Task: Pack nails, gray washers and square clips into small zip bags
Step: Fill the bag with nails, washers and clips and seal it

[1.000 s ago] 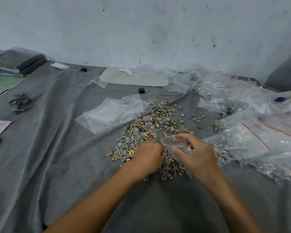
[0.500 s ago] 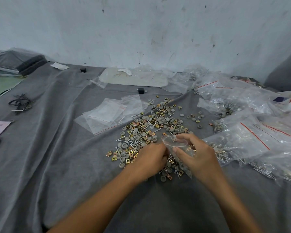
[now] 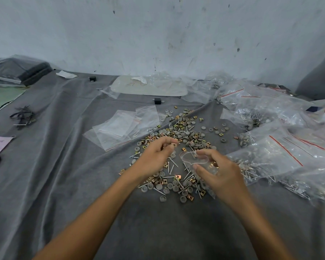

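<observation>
Right hand (image 3: 221, 175) grip: thumb and fingers curled round the small zip bag (image 3: 194, 160), clamped on it and holding its mouth spread into an open loop that faces the other hand, likely so parts can drop straight in. The bag hangs just above the pile and looks nearly empty (clear plastic, hard to read).

Left hand (image 3: 156, 156) grip: fingertips (image 3: 172, 145) drawn together on a small piece (image 3: 174, 144), probably a square clip, though it is too small to be sure. It is raised off the pile, near the bag mouth but apart from it.

The loose stock sits under both hands: nails (image 3: 172, 167), gray washers (image 3: 159, 186) and square clips (image 3: 178, 177), mixed in one heap on the gray cloth (image 3: 64, 184) over the table, all within a short reach.

Empty zip bags (image 3: 118, 128) lie flat just left of the heap. Filled bags (image 3: 274, 152) are heaped to the right, beside the bag-holding hand. Judgement: the job is mid-run, and the next move is dropping the piece in.
</observation>
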Motion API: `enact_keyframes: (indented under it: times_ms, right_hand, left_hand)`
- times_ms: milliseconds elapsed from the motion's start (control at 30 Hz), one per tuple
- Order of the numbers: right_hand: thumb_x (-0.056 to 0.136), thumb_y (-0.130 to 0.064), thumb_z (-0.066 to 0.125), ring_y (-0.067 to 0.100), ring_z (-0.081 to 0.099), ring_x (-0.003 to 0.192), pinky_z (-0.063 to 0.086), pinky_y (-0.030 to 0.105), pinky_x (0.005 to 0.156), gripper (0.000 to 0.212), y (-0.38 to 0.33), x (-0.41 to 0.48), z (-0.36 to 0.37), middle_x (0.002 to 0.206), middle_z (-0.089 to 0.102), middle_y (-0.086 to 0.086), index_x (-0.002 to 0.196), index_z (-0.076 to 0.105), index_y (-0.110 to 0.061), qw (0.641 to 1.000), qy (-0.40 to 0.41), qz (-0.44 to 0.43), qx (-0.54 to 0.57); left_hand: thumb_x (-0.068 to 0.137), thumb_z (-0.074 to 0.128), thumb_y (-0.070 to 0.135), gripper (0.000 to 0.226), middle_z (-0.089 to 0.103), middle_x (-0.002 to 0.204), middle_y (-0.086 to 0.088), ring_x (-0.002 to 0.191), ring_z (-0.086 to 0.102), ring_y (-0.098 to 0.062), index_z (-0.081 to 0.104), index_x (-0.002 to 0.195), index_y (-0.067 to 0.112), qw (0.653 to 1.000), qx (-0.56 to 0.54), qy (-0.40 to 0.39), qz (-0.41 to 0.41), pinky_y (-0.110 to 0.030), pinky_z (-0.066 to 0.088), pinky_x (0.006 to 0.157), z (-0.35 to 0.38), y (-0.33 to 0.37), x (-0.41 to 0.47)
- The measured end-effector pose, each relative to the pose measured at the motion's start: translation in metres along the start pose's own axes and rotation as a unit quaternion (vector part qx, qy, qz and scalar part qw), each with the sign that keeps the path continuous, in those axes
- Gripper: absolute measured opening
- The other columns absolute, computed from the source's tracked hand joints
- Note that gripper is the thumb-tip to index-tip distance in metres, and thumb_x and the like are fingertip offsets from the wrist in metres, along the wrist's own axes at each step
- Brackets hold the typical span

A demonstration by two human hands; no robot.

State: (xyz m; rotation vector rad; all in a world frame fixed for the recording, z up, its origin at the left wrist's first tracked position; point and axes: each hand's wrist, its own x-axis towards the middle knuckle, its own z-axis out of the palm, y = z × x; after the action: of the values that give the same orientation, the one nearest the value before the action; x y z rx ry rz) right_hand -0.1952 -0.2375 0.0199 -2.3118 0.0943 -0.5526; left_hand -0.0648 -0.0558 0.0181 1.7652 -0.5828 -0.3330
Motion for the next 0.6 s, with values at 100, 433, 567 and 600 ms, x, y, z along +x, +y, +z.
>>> enact_keyframes:
  times_ms: [100, 433, 567, 600]
  right_hand:
    - [0.086, -0.030, 0.080, -0.009, 0.059, 0.106, 0.040, 0.006, 0.086, 0.033, 0.000, 0.000, 0.000, 0.107, 0.067, -0.030, 0.115, 0.067, -0.037, 1.000, 0.001, -0.003, -0.003]
    - [0.088, -0.031, 0.078, 0.002, 0.063, 0.108, 0.052, 0.033, 0.093, 0.034, 0.001, 0.000, -0.001, 0.109, 0.069, -0.022, 0.119, 0.066, -0.034, 1.000, -0.002, -0.007, 0.000]
    - [0.087, -0.030, 0.079, 0.004, 0.064, 0.106, 0.052, 0.036, 0.092, 0.034, 0.000, -0.001, -0.001, 0.107, 0.069, -0.021, 0.119, 0.067, -0.032, 1.000, 0.001, -0.006, 0.001]
    - [0.087, -0.029, 0.079, 0.005, 0.064, 0.106, 0.052, 0.037, 0.092, 0.034, 0.000, -0.001, -0.001, 0.107, 0.069, -0.021, 0.119, 0.067, -0.031, 1.000, 0.002, -0.006, 0.003]
  left_hand:
    - [0.103, 0.054, 0.011, 0.020, 0.059, 0.066, 0.025, 0.061, 0.050, 0.001, 0.067, 0.107, 0.026, 0.999, 0.015, -0.034, 0.039, -0.015, 0.038, 0.059, 0.002, 0.011, -0.002]
    - [0.103, 0.051, 0.010, 0.033, 0.064, 0.111, 0.018, 0.104, 0.059, 0.004, 0.070, 0.124, 0.026, 0.986, 0.129, -0.075, 0.078, -0.020, 0.046, 0.091, 0.013, 0.027, -0.007]
    - [0.103, 0.055, 0.022, 0.028, 0.064, 0.102, 0.012, 0.086, 0.058, 0.003, 0.066, 0.126, 0.030, 0.985, 0.131, -0.069, 0.085, -0.016, 0.046, 0.076, 0.018, 0.026, -0.007]
    - [0.101, 0.058, 0.025, 0.024, 0.065, 0.096, 0.012, 0.078, 0.057, 0.003, 0.066, 0.124, 0.030, 0.987, 0.124, -0.065, 0.084, -0.015, 0.046, 0.070, 0.020, 0.027, -0.007]
